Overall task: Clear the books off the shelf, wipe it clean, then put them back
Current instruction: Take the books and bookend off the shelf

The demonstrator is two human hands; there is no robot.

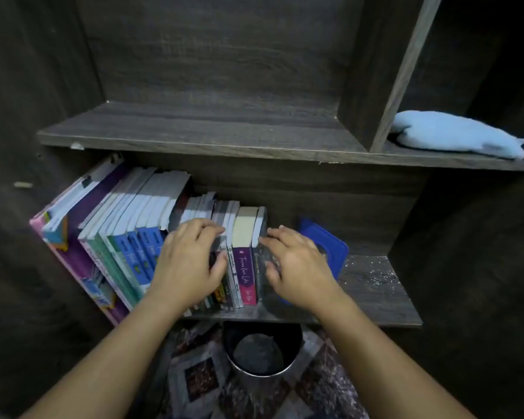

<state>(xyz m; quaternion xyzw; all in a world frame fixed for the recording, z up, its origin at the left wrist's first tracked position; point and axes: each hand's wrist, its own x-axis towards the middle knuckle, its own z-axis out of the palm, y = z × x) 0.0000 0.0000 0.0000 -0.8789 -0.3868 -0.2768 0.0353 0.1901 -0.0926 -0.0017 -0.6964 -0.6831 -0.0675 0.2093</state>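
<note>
**LOWER SHELF, BOOK ROW: BATCH BEING TAKEN UP**

Standing nearest, at bottom centre of the frame: round bin (262, 352) holding a grey liner, sitting on a patterned rug (200, 376) just under the shelf edge.

Reaching up from the bottom corners: two bare forearms, converging at mid-frame.

Working at centre, left hand (188, 261): curling its fingers over the top edges of the smaller volumes, thumb lying against their spines, gripping that batch.

Working just right of centre, right hand (297, 264): laying nearly straight fingers against the outer cover of the dark end book (262, 219), pressing leftward, closing round nothing.

Standing in one row, books (152, 201): filling the left and centre of the lower shelf (372, 285), taller ones leaning at far left, a purple-spined book (244, 270) showing between the two hands.

Sitting beyond the right hand: blue plastic container (330, 246), partly hidden by it. Pale specks (372, 267) lying scattered over the bare board at right.

Spanning the upper half: upper shelf (194, 128); at upper right, light blue cloth (454, 134) resting in the side compartment, well apart from both hands.

Judged as the clearing step, barely begun, with the row nearly whole and the board unwiped.

Handling advice:
- Squeezing the batch evenly between both hands, keeping spines level.
- Drawing it straight toward the bottom of the frame.
- Minding the leaning books at left tipping into the gap.
- Minding loose middle volumes slipping down toward the bin.
</note>
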